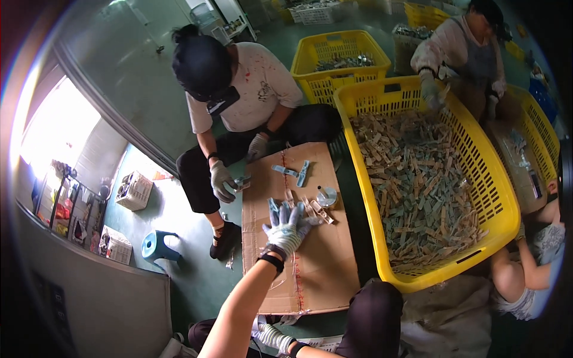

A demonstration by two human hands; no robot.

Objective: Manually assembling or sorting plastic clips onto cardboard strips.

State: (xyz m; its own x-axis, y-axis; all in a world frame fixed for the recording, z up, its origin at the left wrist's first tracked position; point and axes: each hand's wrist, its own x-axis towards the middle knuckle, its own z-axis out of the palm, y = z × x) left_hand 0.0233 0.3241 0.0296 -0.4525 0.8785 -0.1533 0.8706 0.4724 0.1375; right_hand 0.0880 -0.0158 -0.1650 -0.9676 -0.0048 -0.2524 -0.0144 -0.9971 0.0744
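Observation:
My left hand [285, 230], in a striped grey-white work glove, lies palm down with fingers spread on a brown cardboard sheet [262, 298]. It covers part of a small group of clip pieces; pale pink, peg-like plastic pieces [319, 212] show beside its thumb and a light blue piece [273, 204] by its fingertips. My right hand [274, 339], also gloved, is low by the cardboard's near edge; its fingers are mostly hidden. Farther up the board lie light blue plastic clips [292, 173]. A small round clear-and-metal object [326, 196] stands right of the pink pieces.
Across the board sits a co-worker [250, 89], one gloved hand [222, 182] at a small shiny piece. A big yellow crate [504, 230] of loose peg pieces stands right; another person [462, 53] reaches over it. A second yellow crate [304, 53] is behind. A blue stool [158, 246] stands left.

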